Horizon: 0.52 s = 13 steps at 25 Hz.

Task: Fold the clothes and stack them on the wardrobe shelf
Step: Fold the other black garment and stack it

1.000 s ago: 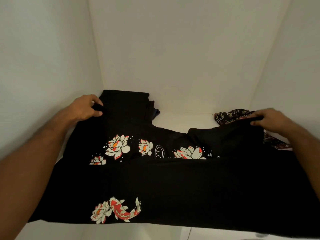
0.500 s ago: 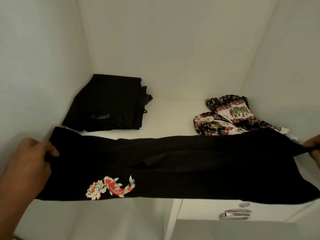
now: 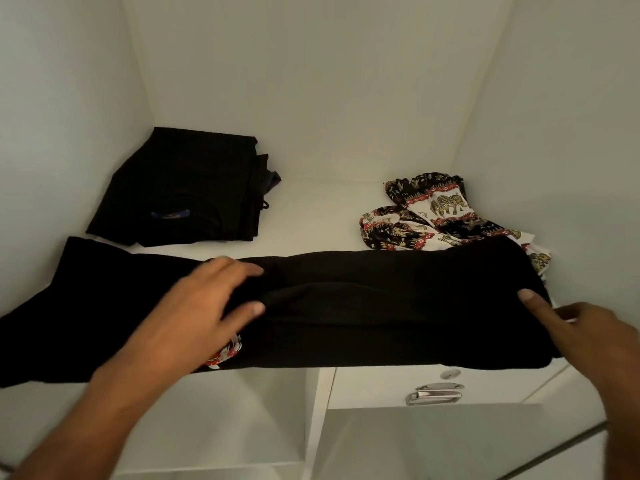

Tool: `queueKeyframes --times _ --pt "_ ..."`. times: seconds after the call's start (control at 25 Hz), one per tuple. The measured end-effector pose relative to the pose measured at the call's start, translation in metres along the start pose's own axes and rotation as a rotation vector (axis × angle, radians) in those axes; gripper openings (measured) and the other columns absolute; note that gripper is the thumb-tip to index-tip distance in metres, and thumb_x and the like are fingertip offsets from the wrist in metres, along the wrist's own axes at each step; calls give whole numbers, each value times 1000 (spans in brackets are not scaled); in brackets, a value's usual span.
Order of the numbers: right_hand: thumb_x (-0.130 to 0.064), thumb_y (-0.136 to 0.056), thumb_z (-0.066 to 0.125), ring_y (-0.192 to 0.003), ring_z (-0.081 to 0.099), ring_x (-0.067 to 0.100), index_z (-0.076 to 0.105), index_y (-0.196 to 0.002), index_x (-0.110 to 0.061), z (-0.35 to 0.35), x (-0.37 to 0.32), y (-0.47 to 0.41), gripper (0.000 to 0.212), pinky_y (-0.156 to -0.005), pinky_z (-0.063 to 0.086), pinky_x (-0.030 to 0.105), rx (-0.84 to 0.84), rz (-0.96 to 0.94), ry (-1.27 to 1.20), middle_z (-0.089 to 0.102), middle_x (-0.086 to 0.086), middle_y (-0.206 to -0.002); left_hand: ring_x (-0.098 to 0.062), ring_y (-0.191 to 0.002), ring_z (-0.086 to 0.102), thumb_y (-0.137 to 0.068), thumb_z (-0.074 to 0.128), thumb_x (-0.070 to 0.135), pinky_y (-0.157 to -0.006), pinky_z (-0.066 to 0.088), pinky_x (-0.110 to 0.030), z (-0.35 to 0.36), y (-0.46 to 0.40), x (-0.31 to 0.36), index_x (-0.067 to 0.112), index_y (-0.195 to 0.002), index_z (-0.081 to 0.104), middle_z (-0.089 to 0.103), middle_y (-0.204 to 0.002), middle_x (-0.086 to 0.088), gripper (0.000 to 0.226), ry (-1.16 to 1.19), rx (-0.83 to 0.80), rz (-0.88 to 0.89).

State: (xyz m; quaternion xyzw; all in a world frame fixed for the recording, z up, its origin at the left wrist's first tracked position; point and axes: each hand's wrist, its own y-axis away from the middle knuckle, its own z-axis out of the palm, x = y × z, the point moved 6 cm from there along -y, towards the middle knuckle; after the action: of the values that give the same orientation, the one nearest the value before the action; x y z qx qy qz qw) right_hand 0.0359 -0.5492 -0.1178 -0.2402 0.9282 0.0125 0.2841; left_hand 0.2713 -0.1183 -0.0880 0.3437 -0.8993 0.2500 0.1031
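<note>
A black garment (image 3: 381,306), folded into a long band, lies along the front edge of the wardrobe shelf (image 3: 311,220), its front hem hanging a little over the lip. A red-and-white print (image 3: 225,355) peeks out near the front, partly under the left hand (image 3: 204,306). That hand lies flat on the cloth left of the middle, fingers straight and spread, pressing rather than gripping. The right hand (image 3: 581,337) sits at the band's right end near the shelf's front right corner, one finger laid on the fabric; whether the others hold the edge from below cannot be told.

The cloth looks soft, light and limp: it sags into creases at the centre and drapes at the left end, so it will not keep a shape unsupported and will likely slide easily on the smooth white shelf. Taking it by the two short ends, pinched through all layers, seems the sound way to fold it across; lifting from the middle would let both ends droop and the fold spill open.

At the back left corner rests a folded black stack (image 3: 180,192). At the right, an elephant-print garment (image 3: 440,216) lies crumpled, touching the band's far edge.
</note>
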Motion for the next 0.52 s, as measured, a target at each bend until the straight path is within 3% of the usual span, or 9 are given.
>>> queueKeyframes --times 0.08,0.2,0.24,0.32,0.4,0.44,0.52 --pt "-83 -73 53 -65 58 26 60 -73 -18 4 -8 9 65 -56 40 33 -48 17 -10 64 4 -67 0 -107 49 -85 65 52 -94 44 -28 20 -4 10 44 -130 50 51 -111 20 48 -69 -165 -8" --pt "-57 -87 64 -70 60 27 63 -94 -12 4 -12 8 46 -59 42 34 -65 -5 -54 66 8 -75 5 -95 49 -79 70 54 -90 41 -27 16 0 1 51 -90 60 53 -95 23 16 -98 -305 33" --pt "-51 -90 64 -73 61 28 62 -97 -11 3 -12 5 40 -62 45 35 -78 -15 -107 66 9 -79 6 -96 50 -73 70 63 -88 41 -26 12 2 -3 48 -84 64 54 -95 25 19 -70 -332 28" --pt "-44 -94 62 -79 65 31 60 -98 -13 1 -17 5 32 -71 51 41 -105 -10 -265 67 12 -88 9 -95 54 -67 58 82 -79 44 -21 0 -2 2 42 -81 66 57 -98 26 43 55 -206 50" --pt "-42 -95 61 -83 67 30 60 -103 -15 2 -22 5 28 -72 53 41 -150 19 -428 68 11 -94 9 -100 55 -76 43 85 -81 47 -21 3 -15 25 42 -98 65 58 -108 26 53 102 -118 128" --pt "-41 -95 62 -84 67 30 60 -106 -15 2 -25 7 29 -70 53 39 -173 35 -485 69 11 -95 7 -111 52 -80 37 84 -92 48 -27 18 -21 38 43 -114 61 56 -120 25 59 79 -178 156" --pt "-37 -95 63 -83 70 30 62 -108 -15 2 -30 8 26 -63 52 35 -222 47 -633 71 12 -96 -4 -137 35 -82 33 81 -115 31 -37 57 -26 51 42 -141 42 41 -147 15 72 -73 -380 168"
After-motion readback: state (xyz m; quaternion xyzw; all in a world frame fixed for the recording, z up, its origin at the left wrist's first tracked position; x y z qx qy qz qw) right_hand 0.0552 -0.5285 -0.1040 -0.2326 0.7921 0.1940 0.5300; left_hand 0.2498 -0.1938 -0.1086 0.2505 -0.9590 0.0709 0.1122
